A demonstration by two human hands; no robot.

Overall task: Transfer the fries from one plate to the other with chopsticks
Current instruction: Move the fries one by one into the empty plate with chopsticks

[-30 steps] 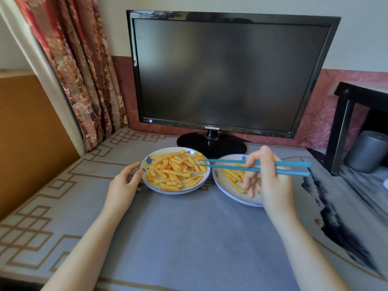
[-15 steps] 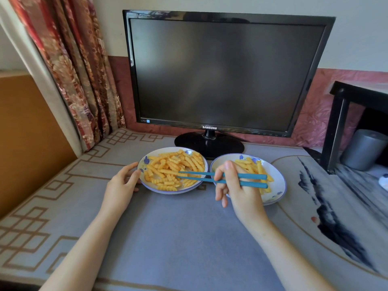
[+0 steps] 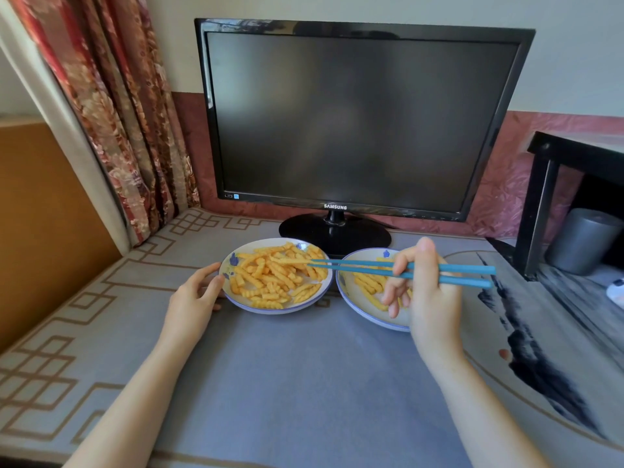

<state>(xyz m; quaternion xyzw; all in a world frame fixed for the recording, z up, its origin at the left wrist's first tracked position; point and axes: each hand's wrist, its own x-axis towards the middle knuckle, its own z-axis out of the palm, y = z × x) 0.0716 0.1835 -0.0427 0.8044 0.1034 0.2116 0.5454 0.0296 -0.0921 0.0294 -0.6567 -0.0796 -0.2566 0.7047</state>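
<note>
Two white plates with blue flowers stand side by side before the monitor. The left plate (image 3: 233, 293) is heaped with crinkle-cut fries (image 3: 266, 282). The right plate (image 3: 353, 307) holds fewer fries (image 3: 368, 285) and is partly hidden by my right hand (image 3: 430, 298). That hand grips a pair of teal chopsticks (image 3: 358, 267) pointing left, their tips over the right part of the left plate. A single fry (image 3: 290, 261) lies at the tips and seems pinched between them. My left hand (image 3: 192, 298) rests against the left plate's left rim, fingers relaxed.
A black monitor (image 3: 364, 119) on a round stand (image 3: 334, 233) rises right behind the plates. A floral curtain (image 3: 111, 113) hangs at the left. At the right stand a black side table (image 3: 553, 170), with a grey cylinder (image 3: 584, 241) under it. A patterned grey cloth (image 3: 287, 383) covers the table.
My right hand reached left, putting the chopstick tips into the left plate's fries, then drew back right; the tips now sit over that plate's right part with a fry. My left hand stayed put.
</note>
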